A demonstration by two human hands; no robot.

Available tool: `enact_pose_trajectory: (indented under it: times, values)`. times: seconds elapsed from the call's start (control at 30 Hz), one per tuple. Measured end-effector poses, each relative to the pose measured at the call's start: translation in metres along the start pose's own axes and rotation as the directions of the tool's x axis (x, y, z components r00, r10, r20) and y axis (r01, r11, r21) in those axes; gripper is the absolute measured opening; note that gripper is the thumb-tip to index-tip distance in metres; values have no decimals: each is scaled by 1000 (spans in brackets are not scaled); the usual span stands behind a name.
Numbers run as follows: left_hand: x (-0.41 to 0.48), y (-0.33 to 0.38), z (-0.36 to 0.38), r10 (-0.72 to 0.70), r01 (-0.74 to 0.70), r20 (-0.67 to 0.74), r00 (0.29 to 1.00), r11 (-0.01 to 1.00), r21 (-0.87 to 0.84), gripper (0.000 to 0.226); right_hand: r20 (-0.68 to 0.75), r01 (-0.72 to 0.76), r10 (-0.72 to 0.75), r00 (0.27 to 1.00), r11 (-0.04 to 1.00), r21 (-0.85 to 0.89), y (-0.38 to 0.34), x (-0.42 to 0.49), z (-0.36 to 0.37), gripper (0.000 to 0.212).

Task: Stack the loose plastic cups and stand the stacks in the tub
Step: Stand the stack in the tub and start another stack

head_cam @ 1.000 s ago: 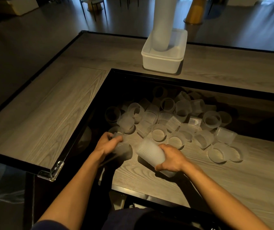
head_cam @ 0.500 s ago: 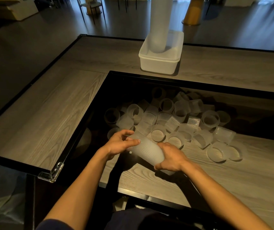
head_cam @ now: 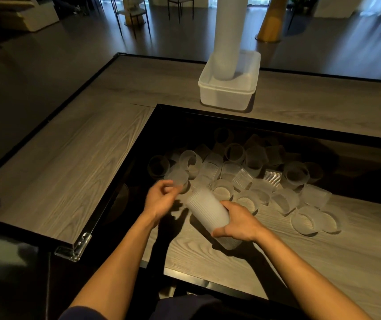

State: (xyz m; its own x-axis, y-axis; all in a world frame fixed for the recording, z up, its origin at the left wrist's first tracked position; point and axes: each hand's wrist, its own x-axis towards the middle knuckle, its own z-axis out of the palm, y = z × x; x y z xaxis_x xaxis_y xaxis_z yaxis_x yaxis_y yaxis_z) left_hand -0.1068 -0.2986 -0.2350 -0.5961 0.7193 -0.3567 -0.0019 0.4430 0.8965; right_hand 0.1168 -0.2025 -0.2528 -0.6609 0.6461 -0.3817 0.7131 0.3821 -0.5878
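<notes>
Two dozen or so frosted, ribbed plastic cups (head_cam: 254,181) lie loose in a heap on the sunken wood-grain board (head_cam: 323,262) in front of the person. Some are on their sides, some mouth-up, and a few sit off to the right of the main pile. That heap is the bulk of what is left to do, as I judge it.

One part looks finished. A tall column of nested cups (head_cam: 227,31) stands upright in the white rectangular plastic tub (head_cam: 226,98), which sits on the raised grey table top (head_cam: 92,169) at the far side, well apart from both hands. The column runs out of the top of the view, so I cannot say how high it goes. There seems to be room in the tub beside it for at least one more stack.

The right hand (head_cam: 240,221) is wrapped round a shorter stack of cups (head_cam: 205,211), fingers over the top and thumb toward the person. It holds the stack tilted, with its lower end down near the board and its upper end pointing at the heap.

The left hand (head_cam: 161,197) hovers just beside that upper end, at the near edge of the heap, with its fingers curled. It is blurred, and I cannot tell whether it pinches a cup or nothing at all.

So the job looks somewhere in the middle: one stack stowed, a second being built, and many cups yet to be gathered before that stack goes into the tub.
</notes>
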Motion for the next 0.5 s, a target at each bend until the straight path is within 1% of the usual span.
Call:
enact_pose_trajectory:
  times: [0.03,0.07,0.13,0.17,0.37,0.5]
  values:
    - [3,-3,-4,-11,15,-107,994,999,40,50,2,0,0,1000,1000,7,0,0,-1,85]
    - [5,-8,-8,-39,54,-166,985,994,90,60,5,-1,1,1000,1000,12,-1,1,-2,85]
    - [8,-13,-15,-125,157,-174,977,970,186,81,14,-7,7,1000,1000,11,0,2,-3,85]
    - [8,-14,-16,-154,185,-157,976,961,208,85,17,-11,10,1000,1000,10,0,3,-3,85]
    - [16,-19,-9,-179,191,-72,981,952,238,89,58,-36,34,998,999,38,7,5,-7,87]
    - [32,-26,-7,-197,204,-51,979,942,268,81,84,-48,44,995,998,44,9,6,-11,86]
